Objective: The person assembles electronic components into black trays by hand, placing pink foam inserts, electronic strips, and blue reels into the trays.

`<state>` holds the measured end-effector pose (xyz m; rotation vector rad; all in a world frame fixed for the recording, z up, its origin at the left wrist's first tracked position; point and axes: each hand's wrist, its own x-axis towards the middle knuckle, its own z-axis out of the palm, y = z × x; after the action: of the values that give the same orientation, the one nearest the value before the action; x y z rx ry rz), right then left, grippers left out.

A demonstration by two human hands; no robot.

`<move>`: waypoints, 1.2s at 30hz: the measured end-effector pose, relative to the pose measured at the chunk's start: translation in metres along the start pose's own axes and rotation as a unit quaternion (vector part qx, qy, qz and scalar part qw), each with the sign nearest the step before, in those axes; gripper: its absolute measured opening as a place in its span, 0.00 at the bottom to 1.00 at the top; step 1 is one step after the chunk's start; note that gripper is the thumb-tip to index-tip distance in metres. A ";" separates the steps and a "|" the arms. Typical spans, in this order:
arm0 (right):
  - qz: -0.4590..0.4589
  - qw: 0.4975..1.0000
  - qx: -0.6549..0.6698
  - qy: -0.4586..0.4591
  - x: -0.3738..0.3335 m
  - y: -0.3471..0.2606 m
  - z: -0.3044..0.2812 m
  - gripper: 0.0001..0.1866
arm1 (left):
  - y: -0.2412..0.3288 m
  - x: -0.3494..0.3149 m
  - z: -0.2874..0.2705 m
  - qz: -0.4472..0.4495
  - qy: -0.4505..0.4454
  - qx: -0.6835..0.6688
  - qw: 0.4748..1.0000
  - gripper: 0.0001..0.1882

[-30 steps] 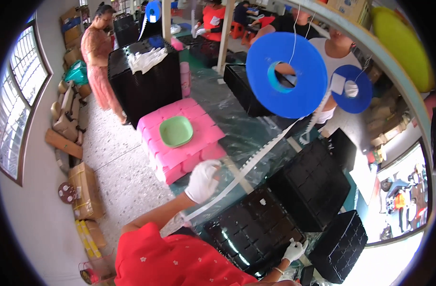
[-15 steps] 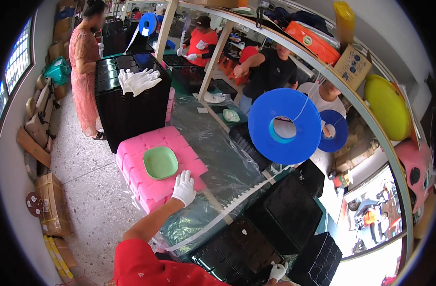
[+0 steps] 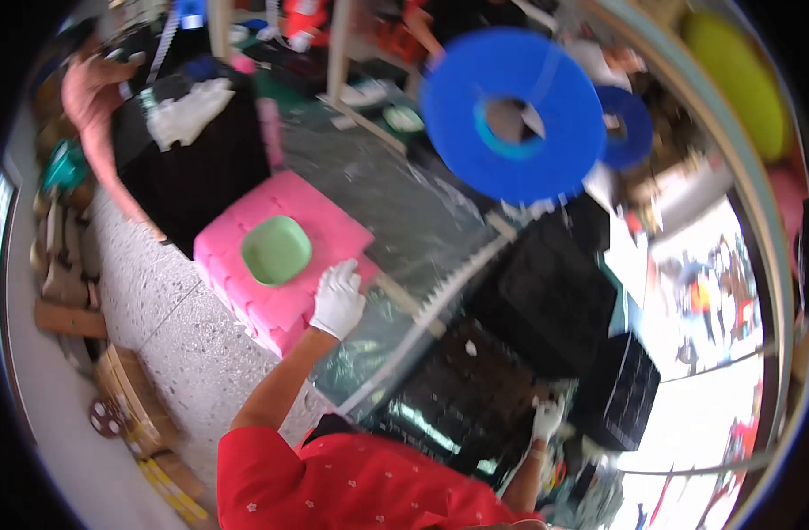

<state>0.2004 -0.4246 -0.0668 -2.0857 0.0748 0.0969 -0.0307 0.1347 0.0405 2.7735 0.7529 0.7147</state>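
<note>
Rests gloved left hand (image 3: 338, 300) against pink foam stack (image 3: 329, 228), topped by green dish (image 3: 276, 252), at left edge of tabletop (image 3: 382, 216), with fingers (image 3: 341, 276) half bent; cannot tell any hold by that grip. Has right hand (image 3: 547, 418) at right end of black tray (image 3: 466, 384), near the near edge; cannot tell that grip's opening or hold.

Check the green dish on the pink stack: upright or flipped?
Upright: the green dish rests on the pink stack, rim and hollow facing up.

workshop: hanging blue tape reels (image 3: 501, 66), black tray stack (image 3: 197, 163), plastic-covered worktable (image 3: 382, 199)
</note>
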 end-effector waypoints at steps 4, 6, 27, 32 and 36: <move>-0.199 0.956 -0.201 0.081 -0.010 -0.071 0.020 0.09 | 0.059 -0.029 -0.054 0.201 0.093 -0.163 0.962 0.16; -0.214 0.937 -0.243 0.128 0.001 -0.046 0.019 0.04 | 0.096 -0.046 -0.054 0.255 -0.002 -0.276 0.927 0.15; -0.172 0.949 -0.203 0.171 -0.036 -0.044 0.019 0.06 | 0.364 -0.045 0.139 0.545 -0.324 -0.177 0.753 0.25; -0.181 0.939 -0.218 0.194 -0.036 -0.044 0.019 0.05 | 0.373 -0.038 0.148 0.559 -0.336 -0.166 0.740 0.23; -0.185 0.931 -0.245 0.196 -0.036 -0.050 0.020 0.06 | 0.375 -0.033 0.147 0.564 -0.336 -0.164 0.737 0.23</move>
<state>0.1681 -0.3825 -0.0300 -2.5503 -0.1145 -0.5890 0.1777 -0.2095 0.0083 2.5480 -1.1620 -0.1249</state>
